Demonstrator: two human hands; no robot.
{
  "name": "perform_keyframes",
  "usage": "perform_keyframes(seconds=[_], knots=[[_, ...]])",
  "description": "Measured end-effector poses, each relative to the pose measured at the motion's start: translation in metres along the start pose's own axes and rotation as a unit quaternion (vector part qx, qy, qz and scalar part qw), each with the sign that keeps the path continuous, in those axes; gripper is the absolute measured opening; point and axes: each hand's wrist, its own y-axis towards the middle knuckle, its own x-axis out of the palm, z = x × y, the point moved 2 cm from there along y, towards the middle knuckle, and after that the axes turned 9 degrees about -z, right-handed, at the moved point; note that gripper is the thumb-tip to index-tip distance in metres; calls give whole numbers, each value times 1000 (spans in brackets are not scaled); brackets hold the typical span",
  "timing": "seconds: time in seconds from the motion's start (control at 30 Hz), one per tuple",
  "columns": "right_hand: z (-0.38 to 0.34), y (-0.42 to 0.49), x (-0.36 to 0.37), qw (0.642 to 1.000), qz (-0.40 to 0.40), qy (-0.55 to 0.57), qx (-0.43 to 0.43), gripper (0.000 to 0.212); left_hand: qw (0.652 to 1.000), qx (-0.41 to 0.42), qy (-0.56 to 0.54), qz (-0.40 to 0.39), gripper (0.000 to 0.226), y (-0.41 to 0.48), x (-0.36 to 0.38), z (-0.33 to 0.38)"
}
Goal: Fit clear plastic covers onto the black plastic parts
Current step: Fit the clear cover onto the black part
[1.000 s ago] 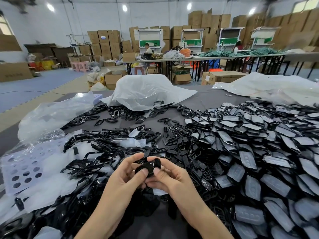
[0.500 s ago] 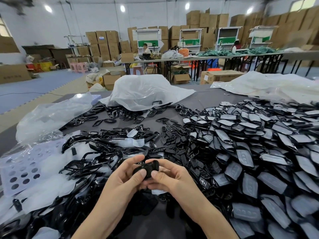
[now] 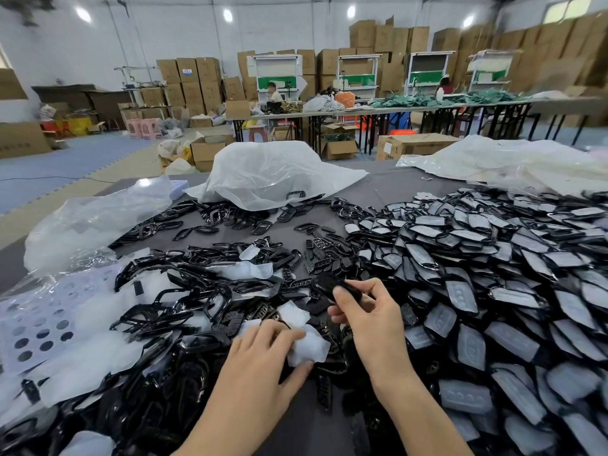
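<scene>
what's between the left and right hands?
In the head view, a clear cover, pinched by the left hand, lying over loose black parts. The right hand holds a black part farther up.

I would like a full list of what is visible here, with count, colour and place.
covered parts: many, black with clear fronts, heap at right
loose black frames: many, black, heap at left
clear bags: several, translucent, far table edge and left
perforated sheet: one, pale lilac, far left
cardboard boxes: many, brown, back wall
left hand: one, pinches a clear cover, centre
right hand: one, holds a black part, centre
</scene>
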Motion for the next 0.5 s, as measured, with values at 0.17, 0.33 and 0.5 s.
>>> perform_keyframes(seconds=[0.17, 0.33, 0.5], knots=[[-1, 0, 1, 997, -25, 61, 27, 11, 999, -13, 29, 25, 20, 3, -5, 0], [0, -5, 14, 985, -148, 70, 51, 20, 976, -128, -167, 54, 13, 2, -7, -4], [1, -10, 22, 972, -197, 111, 63, 24, 928, -163, -313, 121, 12, 6, -14, -4]])
